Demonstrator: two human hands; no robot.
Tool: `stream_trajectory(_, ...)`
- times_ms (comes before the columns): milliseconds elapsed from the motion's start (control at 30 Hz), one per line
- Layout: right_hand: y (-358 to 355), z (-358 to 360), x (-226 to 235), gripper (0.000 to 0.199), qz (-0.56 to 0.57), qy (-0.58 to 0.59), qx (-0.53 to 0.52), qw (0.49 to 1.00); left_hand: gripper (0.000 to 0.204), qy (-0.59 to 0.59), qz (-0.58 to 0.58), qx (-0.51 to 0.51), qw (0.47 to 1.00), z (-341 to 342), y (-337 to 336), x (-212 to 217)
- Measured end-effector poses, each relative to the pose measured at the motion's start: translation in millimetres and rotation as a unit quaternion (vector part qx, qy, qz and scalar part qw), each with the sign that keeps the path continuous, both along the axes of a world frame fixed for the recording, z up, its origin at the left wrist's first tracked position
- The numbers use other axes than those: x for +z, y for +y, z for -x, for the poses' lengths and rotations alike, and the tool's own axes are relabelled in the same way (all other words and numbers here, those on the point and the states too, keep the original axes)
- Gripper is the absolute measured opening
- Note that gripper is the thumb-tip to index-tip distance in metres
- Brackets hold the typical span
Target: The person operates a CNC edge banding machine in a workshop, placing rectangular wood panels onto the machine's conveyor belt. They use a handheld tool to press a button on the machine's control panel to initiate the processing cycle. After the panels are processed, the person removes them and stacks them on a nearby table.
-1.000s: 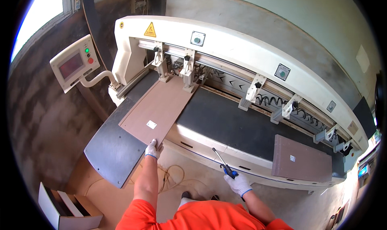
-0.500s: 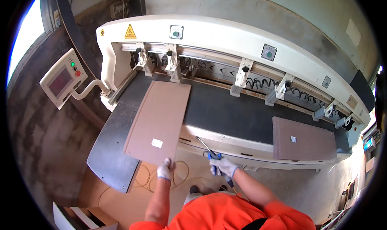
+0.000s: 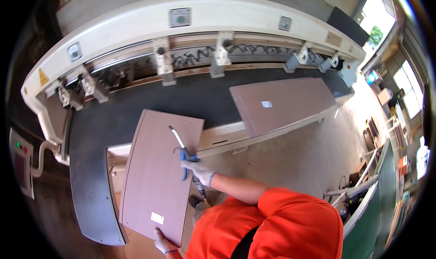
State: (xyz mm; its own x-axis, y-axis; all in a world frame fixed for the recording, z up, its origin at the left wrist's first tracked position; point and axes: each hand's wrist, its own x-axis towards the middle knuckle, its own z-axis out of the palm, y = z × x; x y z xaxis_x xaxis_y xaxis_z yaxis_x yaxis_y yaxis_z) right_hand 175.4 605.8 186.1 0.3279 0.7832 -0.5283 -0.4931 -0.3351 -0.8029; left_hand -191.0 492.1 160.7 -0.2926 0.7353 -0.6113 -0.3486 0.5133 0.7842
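Note:
My left hand (image 3: 163, 243), in a pale work glove, grips the near edge of a brown wooden panel (image 3: 163, 168). That panel has a white label (image 3: 157, 218) near its close end, and its far end lies over the dark machine table. Gloved too, my right hand (image 3: 198, 171) is closed round a blue and black air blow gun (image 3: 187, 159) with a thin metal nozzle. The gun is in front of the panel's right side, its nozzle pointing toward the far end. Whether it touches the panel I cannot tell.
A long white machine (image 3: 131, 20) with several clamps spans the back, behind its dark table (image 3: 195, 93). Other brown panels (image 3: 286, 102) lie stacked on the table's right part. A control screen (image 3: 21, 163) stands at far left; a green-topped surface (image 3: 372, 213) is at right.
My view has turned to the right. The panel has come back toward me with my left hand, and my right hand has brought the blow gun over it.

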Motion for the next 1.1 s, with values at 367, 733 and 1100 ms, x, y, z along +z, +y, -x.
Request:
stream_trajectory(367, -210.5, -363.4, 30.6, 0.015, -0.018, 0.075, -0.434, 0.898, 0.036, -0.013, -0.099, -0.363, 0.926, -390.9, 123.6, 35.8)
stream_trajectory(733, -289.7, -638.4, -23.7, 0.033, -0.056, -0.216, -0.590, 0.776, 0.034, 0.201, -0.320, -0.454, 0.807, -598.4, 69.1, 12.1)
stream_trajectory(1100, -182.3, -203.4, 9.4, 0.009, 0.004, -0.225, 0.306, 0.925, 0.030, 0.275, 0.162, 0.142, 0.937, -112.1, -232.0, -217.8)
